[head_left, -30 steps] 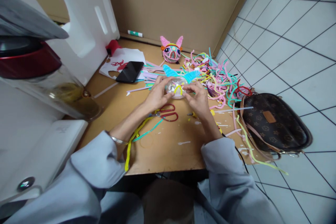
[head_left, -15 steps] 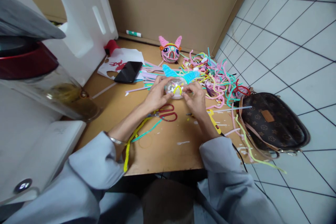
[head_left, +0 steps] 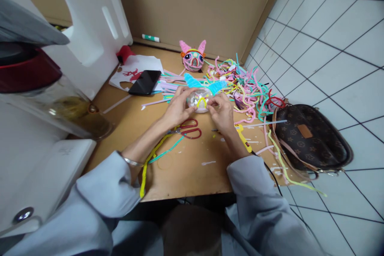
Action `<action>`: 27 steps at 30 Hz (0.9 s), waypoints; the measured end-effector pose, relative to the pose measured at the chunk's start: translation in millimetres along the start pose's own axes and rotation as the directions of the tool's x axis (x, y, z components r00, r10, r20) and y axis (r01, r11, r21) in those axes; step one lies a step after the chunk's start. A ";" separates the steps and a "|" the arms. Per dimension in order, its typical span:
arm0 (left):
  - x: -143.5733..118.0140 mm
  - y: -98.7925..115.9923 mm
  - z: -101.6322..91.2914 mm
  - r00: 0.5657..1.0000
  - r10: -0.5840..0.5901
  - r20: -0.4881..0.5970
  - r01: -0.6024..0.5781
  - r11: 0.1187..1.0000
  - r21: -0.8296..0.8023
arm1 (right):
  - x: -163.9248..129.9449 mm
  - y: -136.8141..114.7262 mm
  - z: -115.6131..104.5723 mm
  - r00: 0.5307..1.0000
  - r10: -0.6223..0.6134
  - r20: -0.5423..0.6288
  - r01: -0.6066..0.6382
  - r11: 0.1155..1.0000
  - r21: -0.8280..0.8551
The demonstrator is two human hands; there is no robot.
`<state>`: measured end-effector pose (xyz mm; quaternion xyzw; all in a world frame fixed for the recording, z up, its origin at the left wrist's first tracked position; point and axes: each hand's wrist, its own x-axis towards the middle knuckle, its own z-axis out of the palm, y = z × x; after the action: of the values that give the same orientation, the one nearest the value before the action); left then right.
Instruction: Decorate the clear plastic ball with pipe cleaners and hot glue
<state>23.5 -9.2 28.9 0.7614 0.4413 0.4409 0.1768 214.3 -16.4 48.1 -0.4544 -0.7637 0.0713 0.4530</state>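
Observation:
My left hand (head_left: 177, 106) is closed around the left side of a clear plastic ball (head_left: 195, 97) with two blue fuzzy ears (head_left: 216, 87). On the ball's near face lies a bent yellow pipe cleaner (head_left: 201, 102). My right hand (head_left: 222, 112) pinches at the ball's right side, by one end of the yellow piece; its fingertips partly hide what they grip. Red-handled scissors (head_left: 192, 132) lie just below the ball, partly behind my left forearm. A yellow corded tool (head_left: 243, 139) rests beside my right wrist, its tip pointing left.
Behind the ball stands a finished-looking pink-eared ball head (head_left: 193, 59). Tangled pipe cleaners (head_left: 250, 92) spread to the right, near a brown patterned bag (head_left: 313, 138). A black phone (head_left: 145, 82) lies at left on paper. A glass jug (head_left: 66, 104) stands at the far left.
The whole view has shifted slightly. Both hands stay at the ball, with the yellow piece now bent in a slightly clearer arch on its face.

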 end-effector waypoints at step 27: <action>-1.0 8.1 -1.9 1.000 -0.011 0.000 0.011 1.000 -0.005 | -1.0 -0.3 1.0 1.000 -0.011 0.000 0.011 1.000 0.023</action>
<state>25.9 -14.7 34.8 0.7583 0.4446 0.4410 0.1811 213.6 -17.0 47.1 -0.4450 -0.7654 0.0775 0.4584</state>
